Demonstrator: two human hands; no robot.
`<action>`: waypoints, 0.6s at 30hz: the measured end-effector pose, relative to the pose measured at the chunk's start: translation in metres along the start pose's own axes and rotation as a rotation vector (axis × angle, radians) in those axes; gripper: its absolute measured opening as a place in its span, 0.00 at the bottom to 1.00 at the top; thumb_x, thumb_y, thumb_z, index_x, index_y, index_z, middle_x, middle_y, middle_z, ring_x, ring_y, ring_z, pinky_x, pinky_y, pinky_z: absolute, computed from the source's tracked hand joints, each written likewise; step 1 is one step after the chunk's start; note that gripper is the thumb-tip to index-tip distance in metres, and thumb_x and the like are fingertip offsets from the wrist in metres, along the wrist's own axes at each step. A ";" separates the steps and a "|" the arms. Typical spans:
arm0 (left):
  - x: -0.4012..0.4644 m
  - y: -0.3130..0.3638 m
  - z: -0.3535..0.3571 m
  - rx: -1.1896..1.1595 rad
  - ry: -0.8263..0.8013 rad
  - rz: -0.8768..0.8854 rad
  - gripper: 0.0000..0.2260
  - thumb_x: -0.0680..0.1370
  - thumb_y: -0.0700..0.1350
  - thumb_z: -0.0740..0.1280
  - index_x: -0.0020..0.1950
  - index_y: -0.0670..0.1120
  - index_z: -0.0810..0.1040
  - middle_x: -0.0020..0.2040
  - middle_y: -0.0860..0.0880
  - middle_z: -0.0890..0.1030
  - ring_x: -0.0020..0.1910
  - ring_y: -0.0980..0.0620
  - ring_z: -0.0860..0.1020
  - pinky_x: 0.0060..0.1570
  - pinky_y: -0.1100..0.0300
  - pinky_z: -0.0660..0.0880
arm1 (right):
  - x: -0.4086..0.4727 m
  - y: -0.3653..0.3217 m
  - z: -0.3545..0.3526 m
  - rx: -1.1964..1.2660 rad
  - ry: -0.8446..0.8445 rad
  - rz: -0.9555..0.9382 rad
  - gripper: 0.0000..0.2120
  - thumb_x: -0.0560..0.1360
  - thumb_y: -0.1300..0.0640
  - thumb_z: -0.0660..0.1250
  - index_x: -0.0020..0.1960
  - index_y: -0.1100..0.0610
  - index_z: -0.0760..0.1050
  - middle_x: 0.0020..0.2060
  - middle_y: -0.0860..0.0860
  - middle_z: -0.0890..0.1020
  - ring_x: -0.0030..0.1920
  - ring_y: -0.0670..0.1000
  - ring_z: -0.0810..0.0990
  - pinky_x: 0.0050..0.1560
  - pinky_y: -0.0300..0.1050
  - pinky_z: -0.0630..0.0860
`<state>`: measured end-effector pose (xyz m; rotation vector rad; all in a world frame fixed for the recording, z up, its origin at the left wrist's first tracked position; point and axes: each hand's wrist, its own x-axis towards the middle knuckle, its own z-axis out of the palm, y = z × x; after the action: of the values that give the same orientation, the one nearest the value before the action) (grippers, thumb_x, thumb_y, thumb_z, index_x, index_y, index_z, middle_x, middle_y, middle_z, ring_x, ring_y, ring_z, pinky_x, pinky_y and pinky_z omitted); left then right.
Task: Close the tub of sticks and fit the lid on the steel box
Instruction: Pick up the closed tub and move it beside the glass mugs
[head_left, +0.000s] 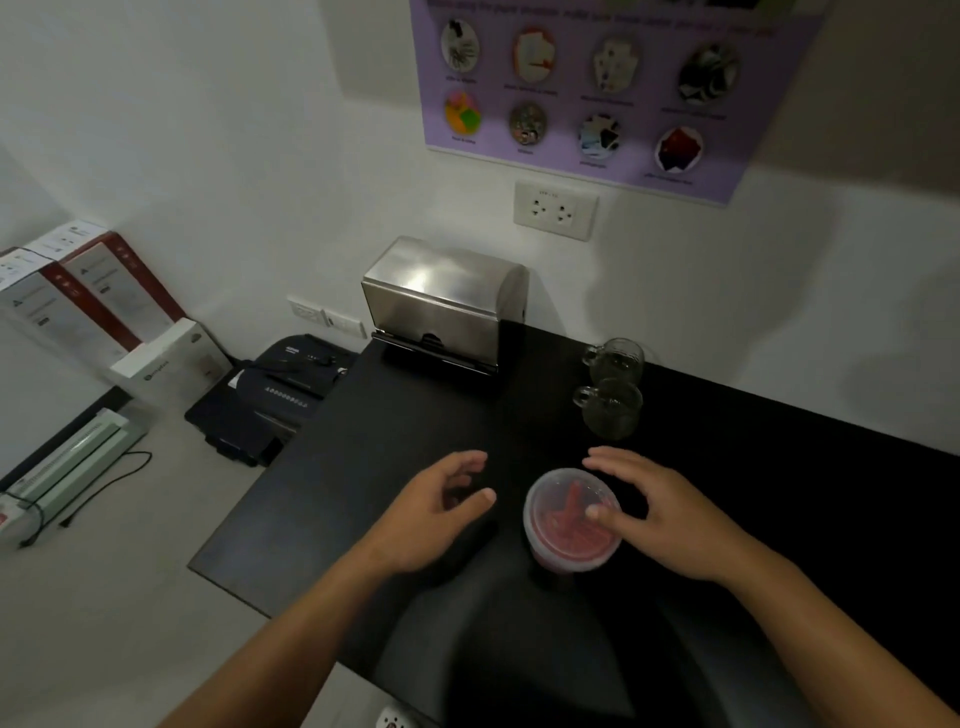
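Observation:
A round clear plastic tub (563, 525) holding red sticks stands on the black table (395, 415), with a clear lid lying on its top. My right hand (660, 512) hovers at the tub's right side, fingers spread, its thumb resting on the lid. My left hand (436, 506) is open a short way to the left of the tub and touches nothing. The steel box (441, 301) stands at the table's far edge against the wall, its curved steel lid on top.
Two glass mugs (610, 387) stand behind the tub, near the wall. A black paper shredder (280, 395) and white cartons (104, 301) sit on the floor to the left. A wall socket (553, 210) and a purple poster (587, 88) are above the box.

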<state>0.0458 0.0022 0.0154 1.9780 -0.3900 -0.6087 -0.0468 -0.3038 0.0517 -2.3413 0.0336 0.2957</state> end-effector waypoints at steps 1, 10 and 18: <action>-0.004 -0.001 0.012 0.004 -0.007 0.000 0.23 0.73 0.65 0.70 0.67 0.73 0.70 0.69 0.65 0.77 0.70 0.64 0.76 0.70 0.58 0.75 | -0.004 0.006 0.004 -0.021 -0.016 -0.005 0.31 0.75 0.36 0.70 0.76 0.37 0.67 0.79 0.36 0.63 0.78 0.40 0.61 0.77 0.50 0.63; -0.022 0.008 0.082 -0.027 -0.039 -0.010 0.38 0.74 0.60 0.75 0.79 0.65 0.59 0.73 0.71 0.72 0.70 0.65 0.75 0.69 0.60 0.76 | -0.029 0.040 0.035 -0.057 -0.020 -0.006 0.39 0.75 0.38 0.72 0.81 0.39 0.59 0.82 0.35 0.48 0.82 0.40 0.47 0.80 0.49 0.56; -0.015 0.006 0.098 -0.145 0.004 -0.003 0.42 0.80 0.46 0.74 0.85 0.53 0.51 0.74 0.65 0.71 0.72 0.67 0.73 0.70 0.60 0.75 | -0.015 0.046 0.038 -0.003 -0.031 -0.033 0.43 0.73 0.32 0.68 0.82 0.40 0.53 0.79 0.30 0.48 0.79 0.35 0.49 0.77 0.41 0.54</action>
<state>-0.0230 -0.0644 -0.0128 1.8411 -0.3309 -0.6177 -0.0748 -0.3108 -0.0033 -2.3371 -0.0211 0.3158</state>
